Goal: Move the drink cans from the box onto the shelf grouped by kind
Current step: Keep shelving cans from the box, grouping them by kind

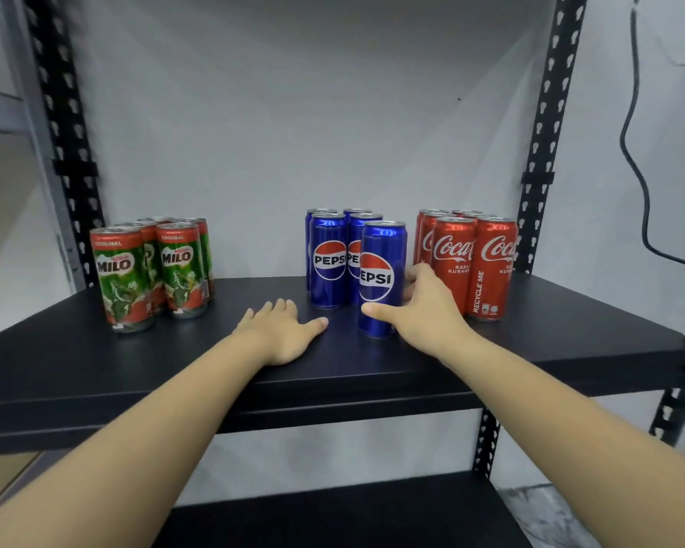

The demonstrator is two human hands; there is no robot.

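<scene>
Three groups of cans stand on the black shelf (570,334): green Milo cans (151,267) at the left, blue Pepsi cans (329,259) in the middle, red Coca-Cola cans (471,263) at the right. One Pepsi can (380,278) stands in front of its group, upright on the shelf. My right hand (428,306) wraps its lower right side, thumb in front, fingers behind. My left hand (281,330) lies flat, palm down, on the shelf just left of that can, holding nothing. The box is out of view.
Black perforated uprights (542,144) frame the shelf on both sides. A lower shelf (333,512) lies beneath. A black cable (633,152) hangs on the white wall at the right.
</scene>
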